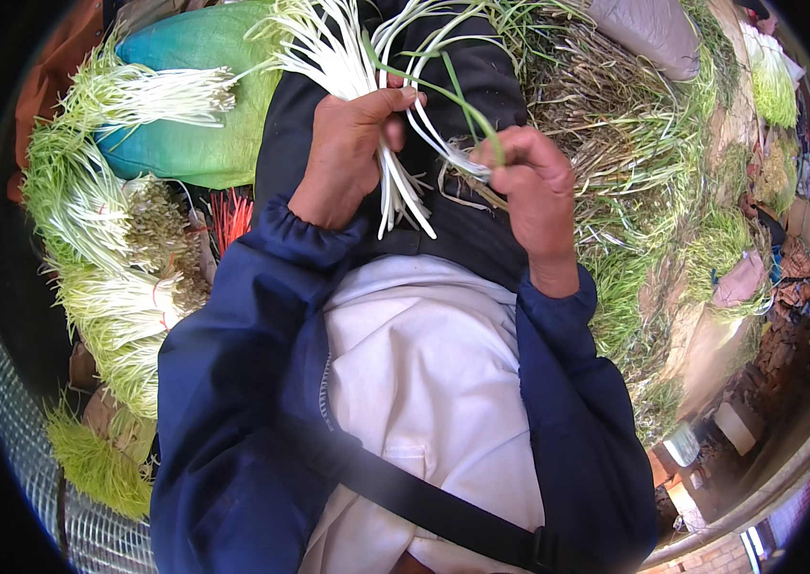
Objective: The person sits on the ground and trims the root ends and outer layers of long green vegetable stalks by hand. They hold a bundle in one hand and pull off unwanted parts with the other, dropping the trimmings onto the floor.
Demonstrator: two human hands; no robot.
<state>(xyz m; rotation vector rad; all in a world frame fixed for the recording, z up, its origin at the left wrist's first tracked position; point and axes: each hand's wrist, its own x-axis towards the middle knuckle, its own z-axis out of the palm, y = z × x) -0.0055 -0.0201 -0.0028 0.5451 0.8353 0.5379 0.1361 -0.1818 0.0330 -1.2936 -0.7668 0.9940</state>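
Note:
My left hand (346, 147) is closed around a bunch of white-stemmed green shoots (337, 61), which look like chives or young garlic. Their cut-looking lower ends stick out below the fist, above my lap. A few more stems (428, 129) curve from the left fingertips across to my right hand (538, 190). Thumb and fingers of the right hand pinch the root ends of these stems and a bent green leaf (473, 111). Some dry brownish sheath (484, 192) hangs beneath the right fingers.
A trimmed bundle (175, 93) lies on a blue-green sack (150, 158) at left. Several bundles (154, 298) are stacked below it, near red ties (231, 215). At right spreads a heap of loose shoots and dry stalks (591, 107), with a grey bag (652, 36) on it.

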